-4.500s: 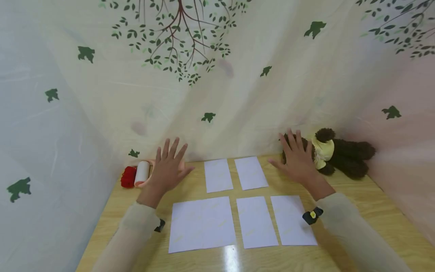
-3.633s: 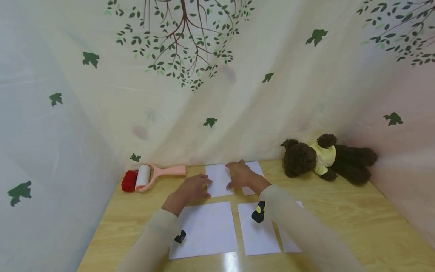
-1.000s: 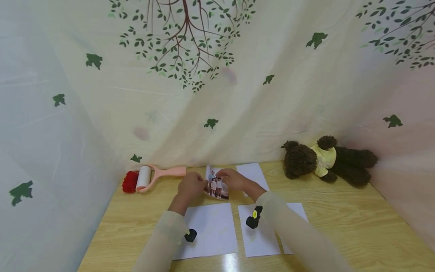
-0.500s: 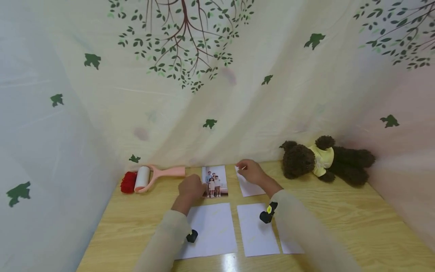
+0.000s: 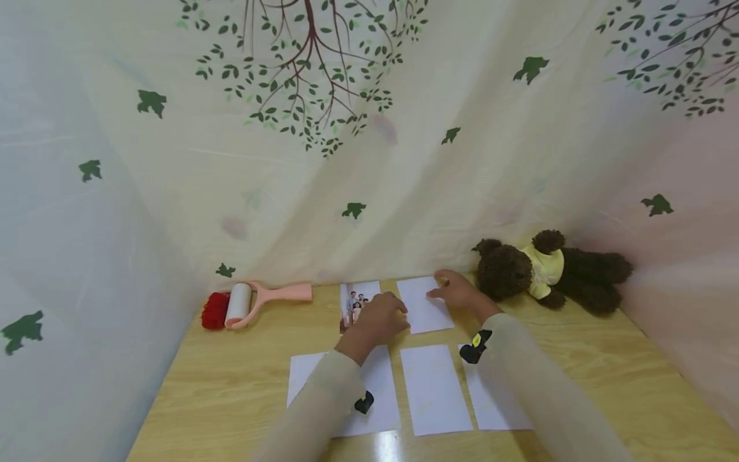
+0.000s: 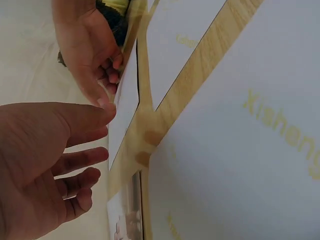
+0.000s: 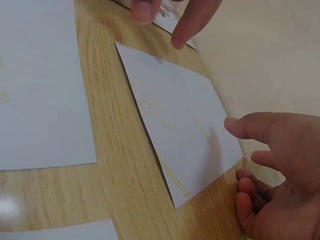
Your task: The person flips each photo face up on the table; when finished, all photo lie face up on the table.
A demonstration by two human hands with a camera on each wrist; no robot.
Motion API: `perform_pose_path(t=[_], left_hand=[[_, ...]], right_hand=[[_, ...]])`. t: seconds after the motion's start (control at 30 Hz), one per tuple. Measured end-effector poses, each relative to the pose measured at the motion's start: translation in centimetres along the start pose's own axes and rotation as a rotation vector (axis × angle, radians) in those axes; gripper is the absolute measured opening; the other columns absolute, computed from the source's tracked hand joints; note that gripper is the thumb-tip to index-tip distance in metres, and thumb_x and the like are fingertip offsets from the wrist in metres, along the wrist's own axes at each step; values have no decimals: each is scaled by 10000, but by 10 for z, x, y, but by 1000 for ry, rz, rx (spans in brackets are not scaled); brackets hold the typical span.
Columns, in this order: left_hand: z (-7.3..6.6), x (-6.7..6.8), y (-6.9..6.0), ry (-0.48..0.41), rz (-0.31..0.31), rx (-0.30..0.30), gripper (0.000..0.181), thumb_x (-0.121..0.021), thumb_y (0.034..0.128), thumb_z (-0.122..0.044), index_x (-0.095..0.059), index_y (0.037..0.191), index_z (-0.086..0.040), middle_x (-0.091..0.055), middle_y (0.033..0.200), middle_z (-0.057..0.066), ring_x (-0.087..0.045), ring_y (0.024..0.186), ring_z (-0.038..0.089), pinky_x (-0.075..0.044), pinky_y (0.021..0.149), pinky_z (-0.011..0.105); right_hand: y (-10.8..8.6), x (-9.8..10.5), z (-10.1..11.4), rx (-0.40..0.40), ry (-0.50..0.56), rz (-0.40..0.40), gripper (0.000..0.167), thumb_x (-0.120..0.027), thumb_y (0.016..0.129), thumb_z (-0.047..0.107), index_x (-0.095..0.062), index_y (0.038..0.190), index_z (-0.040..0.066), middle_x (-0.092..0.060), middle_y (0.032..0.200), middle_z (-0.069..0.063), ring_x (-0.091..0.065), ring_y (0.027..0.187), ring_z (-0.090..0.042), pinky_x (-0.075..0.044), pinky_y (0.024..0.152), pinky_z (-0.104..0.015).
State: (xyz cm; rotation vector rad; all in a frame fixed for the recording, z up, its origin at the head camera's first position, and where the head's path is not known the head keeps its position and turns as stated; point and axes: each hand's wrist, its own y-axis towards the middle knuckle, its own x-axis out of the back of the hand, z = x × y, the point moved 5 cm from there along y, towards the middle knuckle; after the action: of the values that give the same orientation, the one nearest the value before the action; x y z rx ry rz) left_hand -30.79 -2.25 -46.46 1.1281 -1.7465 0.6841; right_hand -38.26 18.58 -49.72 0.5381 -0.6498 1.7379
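My left hand (image 5: pixel 381 319), fingers loosely bent and holding nothing, hovers between two photo prints in the back row. Partly behind it lies a face-up photo (image 5: pixel 349 301) of a group of people. To its right is a face-down print (image 5: pixel 424 305), its white back up. My right hand (image 5: pixel 458 292) is at that print's right edge. In the right wrist view, the right thumb (image 7: pixel 239 127) meets the far edge of the white print (image 7: pixel 175 115), while the other fingers lie by its corner. The left wrist view shows the left fingers spread, near the print's other end.
In the front row, several white prints (image 5: pixel 437 388) lie face down on the wooden table (image 5: pixel 219 385). A pink-handled roller (image 5: pixel 288 293) and a red item (image 5: pixel 215 310) sit back left. A brown teddy bear (image 5: pixel 505 273) lies back right. A patterned cloth (image 5: pixel 404 212) hangs behind.
Both hands turned the back-left print face up and released it. The right hand then moved right, to the second print's right edge, and the left hand followed to that print's left side.
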Motion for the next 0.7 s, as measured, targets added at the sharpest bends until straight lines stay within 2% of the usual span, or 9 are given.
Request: perform_pose_path(t=[0.07, 0.17, 0.27, 0.47, 0.6, 0.7], left_hand=[[-5, -8, 4, 27, 34, -10, 302, -821, 923, -282, -804, 1174, -115, -711, 1251, 85, -640, 1170, 296, -558, 987, 413], [-6, -17, 8, 68, 63, 16, 358, -856, 898, -313, -803, 1208, -142, -702, 1288, 70, -612, 1180, 283, -551, 987, 405], [-3, -19, 10, 96, 64, 33, 371, -874, 876, -331, -810, 1200, -161, -702, 1291, 57, -603, 1157, 269, -554, 953, 393], [-4, -20, 11, 129, 79, 36, 382, -871, 879, -355, -811, 1207, -170, -702, 1296, 51, -612, 1154, 267, -561, 946, 394], [-8, -21, 12, 185, 99, 31, 379, -860, 888, -372, -811, 1211, -180, -703, 1258, 55, -679, 1114, 264, -593, 922, 404], [-11, -22, 14, 262, 125, 19, 328, -839, 903, -396, -825, 1164, -198, -695, 1241, 69, -720, 1043, 272, -617, 863, 424]], right_hand=[[1, 3, -2, -14, 5, 18, 665, -702, 1008, 218, -430, 1542, -67, -449, 1592, -322, -473, 1436, -516, -426, 1192, -579], [3, 4, -4, -3, -3, 49, 665, -687, 1015, 210, -420, 1555, -72, -410, 1626, -317, -435, 1470, -530, -395, 1219, -589], [5, 3, -3, 26, -20, 63, 688, -688, 1006, 202, -406, 1555, -104, -396, 1630, -327, -425, 1481, -535, -374, 1237, -584], [5, -1, 6, 60, -130, 63, 696, -670, 991, 198, -403, 1532, -149, -408, 1604, -346, -391, 1512, -511, -329, 1265, -576], [4, -3, 8, 22, -183, 70, 668, -631, 1027, 242, -413, 1546, -117, -416, 1619, -316, -368, 1538, -485, -311, 1280, -565], [5, -3, 8, -17, -170, 70, 654, -611, 1044, 286, -433, 1551, -87, -430, 1624, -295, -373, 1543, -467, -322, 1277, -557]])
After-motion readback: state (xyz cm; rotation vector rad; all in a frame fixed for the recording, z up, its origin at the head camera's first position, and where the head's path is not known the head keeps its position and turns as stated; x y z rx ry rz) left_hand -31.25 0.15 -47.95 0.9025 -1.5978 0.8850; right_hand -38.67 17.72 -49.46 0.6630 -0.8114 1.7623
